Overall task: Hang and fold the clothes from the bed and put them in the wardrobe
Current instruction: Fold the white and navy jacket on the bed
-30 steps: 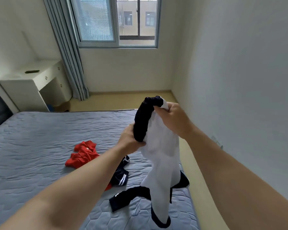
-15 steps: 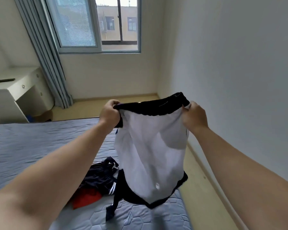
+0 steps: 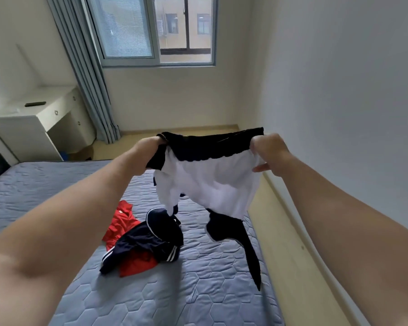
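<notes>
A person stands at the foot of a bed [image 3: 57, 189] and holds a black-and-white garment [image 3: 210, 182] up in the air, stretched wide by its black band. The left hand [image 3: 149, 149] has its fingers curled tight round the band's left end. The right hand [image 3: 269, 151] pinches the right end, with one digit sticking out straight below the cloth. The white body of the garment hangs between the two hands, and a long black strip trails down towards the grey quilted mattress.

Two more pieces of clothing lie in a heap on the bed, below the held one. Navy shorts [image 3: 149, 241] with white stripes rest on top of a crumpled red garment [image 3: 120, 220].

A white desk [image 3: 33, 123] stands by the left wall with a small dark object [image 3: 35, 104] on its top. A brown box [image 3: 85, 151] sits on the floor in the desk's recess; what it holds cannot be seen. A grey curtain [image 3: 85, 74] hangs beside the window [image 3: 156, 31].
</notes>
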Demonstrator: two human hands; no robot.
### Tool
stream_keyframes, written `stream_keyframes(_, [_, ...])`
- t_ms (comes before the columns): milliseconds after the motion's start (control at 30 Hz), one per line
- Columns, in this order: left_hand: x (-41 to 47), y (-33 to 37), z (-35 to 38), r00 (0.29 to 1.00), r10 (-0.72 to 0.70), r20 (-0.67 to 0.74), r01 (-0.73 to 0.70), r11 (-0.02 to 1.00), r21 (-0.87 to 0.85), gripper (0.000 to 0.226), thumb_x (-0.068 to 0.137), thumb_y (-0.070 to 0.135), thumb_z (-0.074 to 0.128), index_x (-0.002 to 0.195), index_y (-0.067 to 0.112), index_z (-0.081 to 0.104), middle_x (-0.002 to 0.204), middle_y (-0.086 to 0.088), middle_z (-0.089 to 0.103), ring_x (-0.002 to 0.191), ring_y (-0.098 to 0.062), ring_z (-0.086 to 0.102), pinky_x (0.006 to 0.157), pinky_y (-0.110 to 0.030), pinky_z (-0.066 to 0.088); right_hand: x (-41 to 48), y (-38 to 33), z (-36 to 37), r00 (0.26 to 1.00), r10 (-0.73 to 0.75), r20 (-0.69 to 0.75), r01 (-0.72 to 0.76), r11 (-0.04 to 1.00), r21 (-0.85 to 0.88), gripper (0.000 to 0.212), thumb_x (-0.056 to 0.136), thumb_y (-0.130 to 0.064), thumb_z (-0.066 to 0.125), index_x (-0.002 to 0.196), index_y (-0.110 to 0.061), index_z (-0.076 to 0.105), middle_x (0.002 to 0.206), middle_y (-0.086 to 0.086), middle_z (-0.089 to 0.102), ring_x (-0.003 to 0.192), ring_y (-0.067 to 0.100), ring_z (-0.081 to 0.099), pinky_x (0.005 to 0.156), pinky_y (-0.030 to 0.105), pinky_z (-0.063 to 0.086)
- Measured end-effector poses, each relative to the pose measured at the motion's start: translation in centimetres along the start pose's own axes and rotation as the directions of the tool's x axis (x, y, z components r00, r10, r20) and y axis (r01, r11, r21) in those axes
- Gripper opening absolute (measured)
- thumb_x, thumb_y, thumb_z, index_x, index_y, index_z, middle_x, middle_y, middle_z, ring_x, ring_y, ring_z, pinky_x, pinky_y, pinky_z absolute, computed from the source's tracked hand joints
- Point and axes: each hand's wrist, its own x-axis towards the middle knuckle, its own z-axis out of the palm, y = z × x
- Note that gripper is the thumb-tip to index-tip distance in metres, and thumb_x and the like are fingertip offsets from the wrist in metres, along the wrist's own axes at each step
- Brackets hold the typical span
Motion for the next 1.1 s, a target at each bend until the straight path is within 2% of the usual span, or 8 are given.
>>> stream_keyframes(100, [-1.0,-1.4,-1.3,0.924,-0.265,0.277,0.190,0.944,0.268,0.022,0.096,0.028,0.055,0.082,0.013,0.063,0.079,-0.008,0.069,0.066,-0.022,0.068,0.066,-0.031,0.054,-0.3,0.2,1.0,0.975,0.112,0.193,-0.044,0.945,-0.324,0.032,0.049,-0.015,0.056,0.078,-0.007,0.065,0.076,0.006,0.056,0.063,0.027,0.055,0.053,0.034,0.054])
stream_keyframes(267, [-1.3,-4.0,-2.7,0.698,-0.630,0.340,0.372,0.726,0.579,0.022,0.082,0.023,0.070,0.095,0.005,0.072,0.104,-0.018,0.070,0.098,-0.031,0.067,0.097,-0.043,0.052,-0.3,2.0,2.2,0.826,0.415,0.380,-0.054,0.731,-0.680,0.027,0.041,-0.018,0.055,0.067,-0.017,0.047,0.065,0.007,0.039,0.052,0.022,0.034,0.052,0.023,0.029])
stream_keyframes(367, [-1.2,-5.2,-3.4,0.611,-0.719,0.332,0.419,0.650,0.634,0.027,0.071,0.024,0.077,0.088,0.003,0.077,0.103,-0.016,0.075,0.090,-0.028,0.073,0.083,-0.036,0.060,0.0,3.2,2.6,0.742,0.543,0.392,-0.047,0.626,-0.778,0.031,0.029,-0.019,0.055,0.058,-0.020,0.043,0.060,0.005,0.033,0.049,0.020,0.026,0.055,0.028,0.015])
stream_keyframes(533, [-0.2,-6.2,-4.0,0.602,-0.742,0.295,0.395,0.598,0.697,0.026,0.075,0.029,0.081,0.086,0.007,0.078,0.097,-0.014,0.076,0.081,-0.025,0.075,0.069,-0.032,0.061,0.7,4.6,3.6,0.693,0.626,0.357,-0.080,0.560,-0.825,0.010,0.042,-0.021,0.053,0.051,-0.023,0.050,0.053,0.000,0.039,0.043,0.020,0.028,0.053,0.024,0.014])
stream_keyframes(667, [2.8,-8.0,-4.3,0.918,-0.387,0.091,0.126,0.499,0.857,0.033,0.076,0.038,0.082,0.095,0.011,0.076,0.091,-0.009,0.074,0.076,-0.023,0.068,0.072,-0.031,0.056,2.2,6.1,4.6,0.830,0.472,0.297,-0.156,0.708,-0.689,0.013,0.047,-0.011,0.047,0.057,-0.016,0.040,0.052,0.001,0.032,0.043,0.019,0.024,0.049,0.021,0.026])
stream_keyframes(767, [4.9,-9.1,-4.4,0.996,-0.081,0.048,-0.014,0.376,0.927,0.024,0.093,0.035,0.071,0.106,0.017,0.077,0.088,-0.005,0.069,0.078,-0.023,0.061,0.067,-0.026,0.046,3.8,6.9,5.8,0.934,0.327,0.141,-0.223,0.845,-0.485,0.015,0.073,-0.002,0.048,0.081,-0.008,0.060,0.077,0.012,0.058,0.057,0.032,0.058,0.049,0.041,0.058])
stream_keyframes(967, [9.0,-5.0,-3.2,0.911,0.329,-0.247,0.078,0.452,0.889,0.024,0.102,0.039,0.046,0.107,0.023,0.063,0.111,-0.015,0.067,0.104,-0.039,0.064,0.075,-0.040,0.043,6.8,4.1,6.6,0.980,-0.124,-0.158,0.030,0.868,-0.496,0.039,0.090,-0.012,0.045,0.119,-0.026,0.068,0.122,0.012,0.063,0.113,0.036,0.059,0.097,0.040,0.051])
stream_keyframes(1100, [9.3,0.5,-3.9,0.767,0.487,-0.417,0.004,0.647,0.763,0.027,0.099,0.038,0.044,0.106,0.016,0.057,0.100,-0.012,0.066,0.091,-0.036,0.063,0.073,-0.041,0.047,7.0,0.3,5.4,0.857,-0.417,-0.302,0.297,0.879,-0.372,0.037,0.089,-0.019,0.046,0.112,-0.031,0.072,0.110,0.010,0.066,0.102,0.032,0.062,0.088,0.038,0.051])
